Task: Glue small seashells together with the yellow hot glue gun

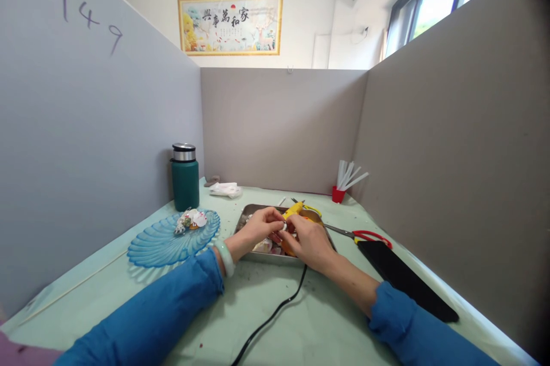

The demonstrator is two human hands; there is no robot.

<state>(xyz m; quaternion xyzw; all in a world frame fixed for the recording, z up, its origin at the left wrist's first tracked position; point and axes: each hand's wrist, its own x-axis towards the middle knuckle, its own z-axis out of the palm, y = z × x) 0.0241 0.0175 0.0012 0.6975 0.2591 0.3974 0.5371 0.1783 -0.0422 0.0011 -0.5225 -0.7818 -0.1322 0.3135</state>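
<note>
Both hands meet over a metal tray. My left hand and my right hand pinch a small white piece between their fingertips; it is too small and covered to name. Inside the tray, whitish and pinkish bits show beneath my fingers. A yellow glue gun lies in the tray just beyond my right hand, its nozzle end hidden. To the left stands a blue scalloped glass plate, bearing a small cluster of white and coloured decorations.
A green bottle stands behind the plate. Red-handled scissors and a long black object lie at right. A red cup holds several white sticks. A black cord runs toward me. Grey partitions enclose the table.
</note>
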